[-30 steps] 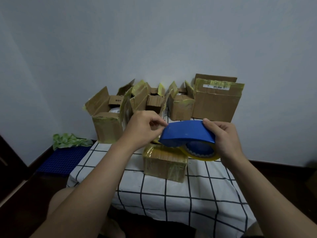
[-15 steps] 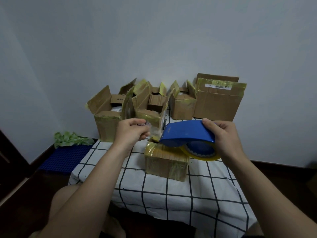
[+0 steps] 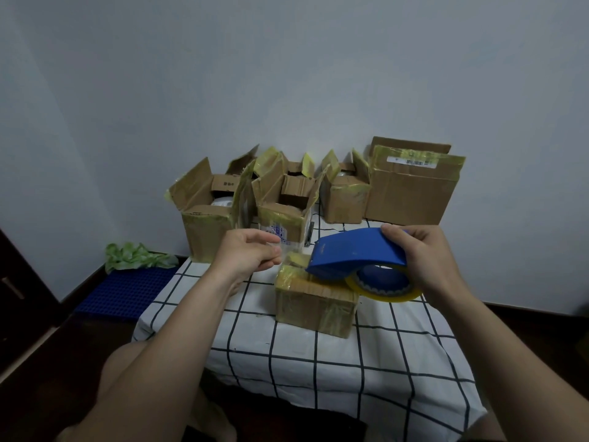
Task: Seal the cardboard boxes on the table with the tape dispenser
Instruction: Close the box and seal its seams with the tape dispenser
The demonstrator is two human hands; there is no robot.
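Above small box (image 3: 314, 301): right hand (image 3: 427, 256) grips tape dispenser (image 3: 357, 253); left hand (image 3: 248, 253) pinches clear tape end (image 3: 291, 242).

Left hand (image 3: 245, 253): bare; uncovered over knuckles, fingers and wrist alike.
Right hand (image 3: 427, 260): bare too; uncovered across back, thumb and fingers.
Left forearm (image 3: 191, 330): bare along the whole visible length, from wrist to near left edge; smooth outline, broadening toward the near side in the wide-angle view.
Right forearm (image 3: 497, 362): bare likewise, from wrist to near right corner; same smooth, broadening outline.
Leg (image 3: 127, 368): bare, rounded knee or thigh at near left, partly hidden behind left forearm.
Second bare shape (image 3: 220, 422): near centre-left, dim; leg or foot, cannot tell.
Dark patch (image 3: 287, 432): at the near edge between the forearms, too dim to tell whether worn fabric or floor.
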